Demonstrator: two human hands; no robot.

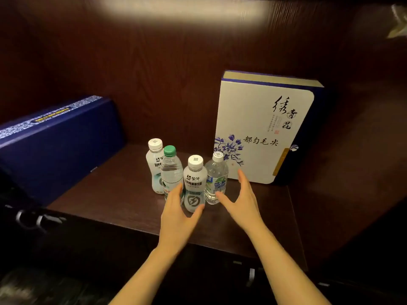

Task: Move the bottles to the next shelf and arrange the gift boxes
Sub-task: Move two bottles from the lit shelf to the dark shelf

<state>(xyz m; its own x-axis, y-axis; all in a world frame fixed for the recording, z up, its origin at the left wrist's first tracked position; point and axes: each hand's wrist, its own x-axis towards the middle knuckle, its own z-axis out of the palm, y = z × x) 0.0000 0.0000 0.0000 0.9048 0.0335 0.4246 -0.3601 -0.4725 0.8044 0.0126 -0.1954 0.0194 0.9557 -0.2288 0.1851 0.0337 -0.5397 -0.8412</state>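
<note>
Bottles, four of them, are standing together mid-shelf beside the white gift box (262,133). Both hands are spreading wide: left hand (178,214) nearing the white electrolyte bottle (195,183), right hand (240,199) nearing the clear water bottle (217,179). Grasping seems next, and needs closing fingers without toppling neighbours.

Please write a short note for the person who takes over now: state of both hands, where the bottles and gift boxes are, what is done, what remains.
Left hand: open, at the front white bottle, not yet closed on it.
Right hand: open, beside the clear bottle, holding nothing.
All four bottles, also the green-cap bottle and the rear white bottle, stand together mid-shelf.
White gift box stands upright at the back right; blue gift box leans at the left.
Done: nothing visible yet.
Left: move all bottles, arrange both boxes.
</note>
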